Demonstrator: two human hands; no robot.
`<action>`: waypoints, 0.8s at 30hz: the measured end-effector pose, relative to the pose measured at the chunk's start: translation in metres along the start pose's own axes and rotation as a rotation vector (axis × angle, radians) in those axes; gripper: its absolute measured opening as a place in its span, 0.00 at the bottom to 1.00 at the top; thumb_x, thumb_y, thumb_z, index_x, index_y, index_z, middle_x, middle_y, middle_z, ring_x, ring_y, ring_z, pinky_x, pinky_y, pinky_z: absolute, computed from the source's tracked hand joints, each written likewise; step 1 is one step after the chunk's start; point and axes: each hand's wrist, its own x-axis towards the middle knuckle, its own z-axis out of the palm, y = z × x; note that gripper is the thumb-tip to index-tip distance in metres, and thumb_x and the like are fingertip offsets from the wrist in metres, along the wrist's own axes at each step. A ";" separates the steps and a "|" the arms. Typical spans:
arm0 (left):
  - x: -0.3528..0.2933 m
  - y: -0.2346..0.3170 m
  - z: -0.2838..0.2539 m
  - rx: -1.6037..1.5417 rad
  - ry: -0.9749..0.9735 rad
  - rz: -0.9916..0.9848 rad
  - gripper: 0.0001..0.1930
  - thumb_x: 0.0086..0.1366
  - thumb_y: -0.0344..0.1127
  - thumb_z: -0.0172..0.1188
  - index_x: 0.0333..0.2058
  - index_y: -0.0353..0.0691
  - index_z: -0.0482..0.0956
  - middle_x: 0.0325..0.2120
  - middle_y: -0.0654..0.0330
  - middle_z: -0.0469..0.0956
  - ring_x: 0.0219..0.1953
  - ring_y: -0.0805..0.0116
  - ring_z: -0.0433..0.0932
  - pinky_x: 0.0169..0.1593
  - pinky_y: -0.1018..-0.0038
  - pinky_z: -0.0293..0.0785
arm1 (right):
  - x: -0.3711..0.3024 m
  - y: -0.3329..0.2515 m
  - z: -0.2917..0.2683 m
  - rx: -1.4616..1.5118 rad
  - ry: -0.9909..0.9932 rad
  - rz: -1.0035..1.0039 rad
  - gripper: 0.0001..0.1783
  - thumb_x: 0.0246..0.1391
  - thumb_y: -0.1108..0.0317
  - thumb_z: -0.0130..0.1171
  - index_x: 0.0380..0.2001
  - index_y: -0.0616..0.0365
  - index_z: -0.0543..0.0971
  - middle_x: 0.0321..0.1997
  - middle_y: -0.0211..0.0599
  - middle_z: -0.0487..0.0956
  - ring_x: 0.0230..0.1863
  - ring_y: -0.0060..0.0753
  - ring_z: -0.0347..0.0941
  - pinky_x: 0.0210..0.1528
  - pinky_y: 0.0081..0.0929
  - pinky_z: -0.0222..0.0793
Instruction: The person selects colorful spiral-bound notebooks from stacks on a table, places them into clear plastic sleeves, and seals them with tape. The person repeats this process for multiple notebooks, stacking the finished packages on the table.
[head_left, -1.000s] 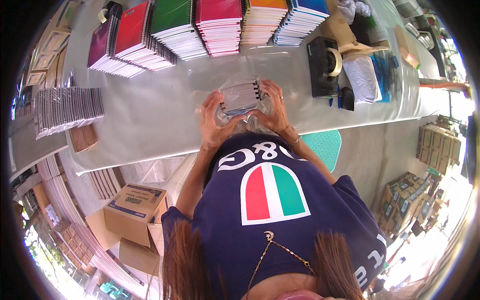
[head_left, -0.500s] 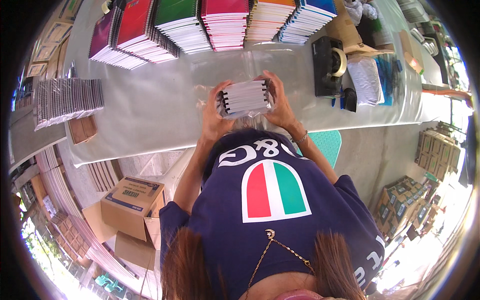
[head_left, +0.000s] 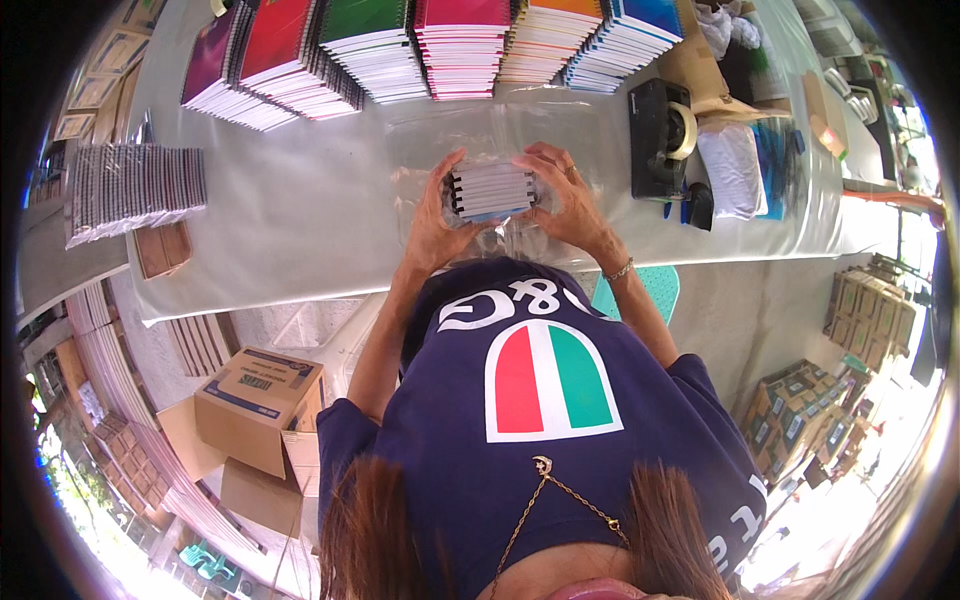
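Between my two hands is a small stack of spiral notebooks [head_left: 492,188], its white page edges facing up toward me and dark spiral binding on its left end. A strip of blue shows along its near side. My left hand [head_left: 437,218] grips the left end, fingers curled over the binding. At the right end my right hand [head_left: 568,205] closes round the stack, its thumb on the near side. Clear plastic film [head_left: 415,140] lies around and under the stack; where it wraps the notebooks is hard to make out.
Tall notebook stacks [head_left: 462,60] in several colours line the table's far side. A black tape dispenser [head_left: 655,140] and a white packet [head_left: 732,170] stand to the right. Wrapped notebooks [head_left: 135,190] lie at the left. An opened carton [head_left: 260,385] sits below the table [head_left: 300,220] on the left.
The stack has tipped and come lower toward the table, showing a blue strip on its near side. My right hand has shifted slightly right, its thumb now on the near edge.
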 end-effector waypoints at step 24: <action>-0.019 -0.013 0.012 -0.200 0.258 0.065 0.55 0.41 0.37 0.80 0.64 0.40 0.52 0.60 0.50 0.60 0.60 0.53 0.64 0.59 0.61 0.69 | -0.033 0.015 0.019 0.304 0.255 0.043 0.57 0.35 0.63 0.78 0.66 0.55 0.55 0.68 0.47 0.57 0.67 0.46 0.59 0.60 0.44 0.65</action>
